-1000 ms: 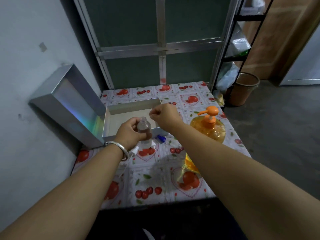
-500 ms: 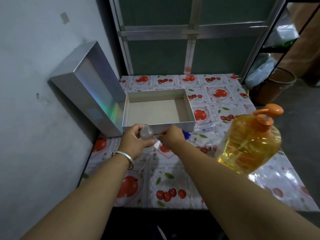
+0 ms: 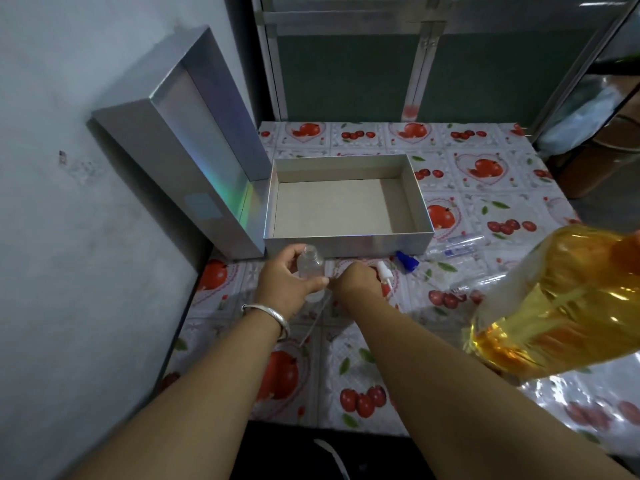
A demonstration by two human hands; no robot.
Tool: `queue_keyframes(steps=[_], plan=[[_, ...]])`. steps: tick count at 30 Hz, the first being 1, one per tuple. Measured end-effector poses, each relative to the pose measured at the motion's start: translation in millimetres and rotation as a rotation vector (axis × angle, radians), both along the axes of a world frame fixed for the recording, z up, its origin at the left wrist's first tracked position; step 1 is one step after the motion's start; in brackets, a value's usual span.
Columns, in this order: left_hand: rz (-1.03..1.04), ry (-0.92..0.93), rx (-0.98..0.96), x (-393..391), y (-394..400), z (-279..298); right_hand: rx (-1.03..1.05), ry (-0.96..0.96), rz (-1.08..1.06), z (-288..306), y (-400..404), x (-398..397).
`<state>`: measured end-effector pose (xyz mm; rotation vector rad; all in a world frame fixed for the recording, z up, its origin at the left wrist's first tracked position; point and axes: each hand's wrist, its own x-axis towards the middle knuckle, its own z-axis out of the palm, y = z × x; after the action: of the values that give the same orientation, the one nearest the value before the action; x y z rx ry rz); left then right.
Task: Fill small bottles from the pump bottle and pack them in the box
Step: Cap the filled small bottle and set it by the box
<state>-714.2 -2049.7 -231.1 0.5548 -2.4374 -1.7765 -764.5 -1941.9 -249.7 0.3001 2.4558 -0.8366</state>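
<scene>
My left hand (image 3: 285, 280) grips a small clear bottle (image 3: 310, 266), upright and uncapped, just in front of the open silver box (image 3: 346, 243). My right hand (image 3: 356, 280) is beside it with the fingers curled down at the table, pinching the top of a spray cap. Only the cap's thin tube (image 3: 311, 323) shows, between my forearms. A second white spray cap (image 3: 384, 273) lies just past my right knuckles. The big amber pump bottle (image 3: 554, 306) stands at the right, close and blurred. The box holds nothing.
The box lid (image 3: 194, 150) leans on the left wall. A blue cap (image 3: 407, 261) and several clear small bottles (image 3: 462, 245) lie right of the box on the fruit-print tablecloth (image 3: 363, 375). A shelf rack and a bin stand at the far right.
My right hand pulled the spray cap out of the bottle and lowered it beside the bottle toward the table. My left hand kept holding the bottle. The view moved closer and downward.
</scene>
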Motion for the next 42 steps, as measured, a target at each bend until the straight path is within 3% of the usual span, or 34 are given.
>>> queue_keyframes(steps=[5, 8, 14, 18, 23, 33, 42], plan=[[0.011, -0.005, -0.004, 0.1, -0.1, -2.4, -0.051, 0.057, -0.012, -0.2, -0.5, -1.4], [0.017, -0.003, -0.003, -0.5, 2.3, 0.4, -0.148, 0.245, -0.028, 13.7, 3.3, -6.7], [0.050, -0.053, -0.017, -0.6, 13.4, 10.8, -0.482, 0.577, -0.044, 92.2, 17.6, -15.7], [0.000, -0.072, -0.144, -1.1, 29.6, 29.4, -0.747, 0.655, -0.087, 145.7, 30.4, -11.3], [-0.006, -0.044, -0.212, 3.0, 44.2, 51.3, -0.870, 0.708, -0.076, 174.8, 40.2, -1.3], [-0.040, -0.101, -0.306, -1.2, 61.5, 70.5, -0.719, 0.582, 0.032, 156.8, 59.0, 10.3], [0.065, -0.034, 0.236, 1.3, 68.6, 86.4, -0.540, 0.569, 0.221, 131.4, 63.8, 13.0]])
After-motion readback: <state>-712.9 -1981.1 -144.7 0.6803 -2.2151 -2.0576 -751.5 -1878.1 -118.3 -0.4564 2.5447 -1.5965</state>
